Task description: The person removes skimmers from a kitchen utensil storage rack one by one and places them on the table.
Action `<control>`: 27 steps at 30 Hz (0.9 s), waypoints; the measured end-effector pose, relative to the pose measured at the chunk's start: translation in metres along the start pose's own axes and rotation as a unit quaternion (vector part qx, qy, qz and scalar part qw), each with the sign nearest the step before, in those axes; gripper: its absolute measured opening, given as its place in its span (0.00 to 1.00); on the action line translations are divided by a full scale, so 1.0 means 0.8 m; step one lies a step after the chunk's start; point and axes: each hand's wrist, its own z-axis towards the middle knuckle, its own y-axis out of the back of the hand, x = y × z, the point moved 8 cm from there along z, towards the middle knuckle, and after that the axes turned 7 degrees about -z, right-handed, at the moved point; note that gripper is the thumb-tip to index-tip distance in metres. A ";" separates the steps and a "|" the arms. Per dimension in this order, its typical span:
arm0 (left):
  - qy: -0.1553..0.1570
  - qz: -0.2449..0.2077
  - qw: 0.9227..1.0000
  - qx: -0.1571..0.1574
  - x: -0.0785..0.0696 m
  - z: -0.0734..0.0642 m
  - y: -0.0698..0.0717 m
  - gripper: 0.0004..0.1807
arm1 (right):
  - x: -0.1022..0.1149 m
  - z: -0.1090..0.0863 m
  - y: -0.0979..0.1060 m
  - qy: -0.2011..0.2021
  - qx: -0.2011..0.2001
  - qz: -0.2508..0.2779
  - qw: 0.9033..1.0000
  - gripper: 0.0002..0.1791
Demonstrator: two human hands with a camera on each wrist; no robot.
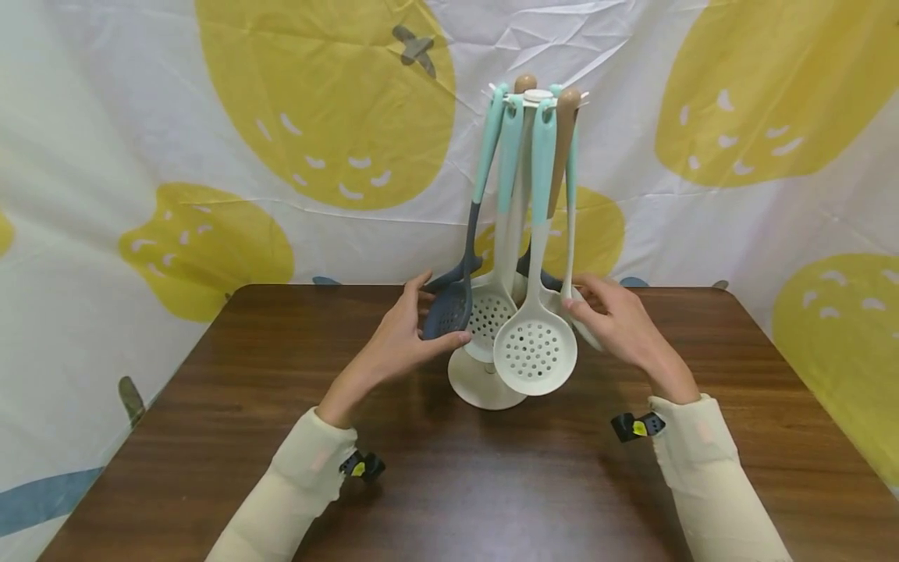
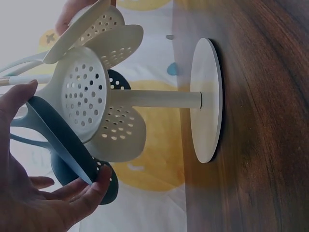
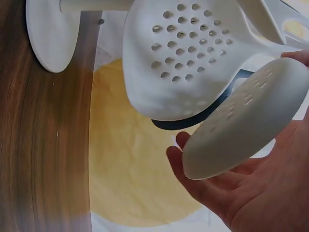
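One utensil stand [image 1: 485, 388]; two brown handles [image 1: 564, 156], at least four mint handles [image 1: 543, 156]; two hands [image 1: 393, 336]; one table [image 1: 449, 492].

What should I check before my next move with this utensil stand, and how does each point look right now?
1. Stand base sitting flat on the table: ok.
2. Left hand holding the dark blue perforated utensil by its head: ok.
3. Right hand holding a white perforated utensil by its head: ok.
4. Rear handles secure at the top: cannot tell; those in front partly hide them.
5. Clear view of every utensil head: not ok; in the head view the front white skimmer overlaps the white head behind it.
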 end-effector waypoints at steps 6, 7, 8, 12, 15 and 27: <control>-0.003 -0.001 1.000 0.003 0.001 -0.001 0.000 0.59 | -0.002 -0.002 0.005 0.010 -0.031 -0.010 0.999 0.20; -0.003 -0.002 1.000 0.004 0.001 -0.001 -0.001 0.59 | -0.002 -0.002 0.006 0.013 -0.035 -0.004 0.999 0.19; -0.002 -0.003 1.000 0.005 0.001 -0.001 -0.001 0.58 | -0.001 -0.002 0.008 0.017 -0.039 0.003 0.999 0.18; -0.001 -0.005 1.000 0.008 0.001 -0.003 -0.001 0.57 | 0.001 -0.002 0.017 0.026 -0.055 0.018 0.998 0.17; 0.000 -0.007 1.000 0.008 0.002 -0.004 0.000 0.57 | -0.003 -0.004 0.028 0.024 -0.067 0.012 0.997 0.17; 0.004 -0.001 1.000 0.016 0.002 -0.003 -0.002 0.57 | -0.101 -0.051 0.113 -0.151 -0.141 0.035 0.978 0.18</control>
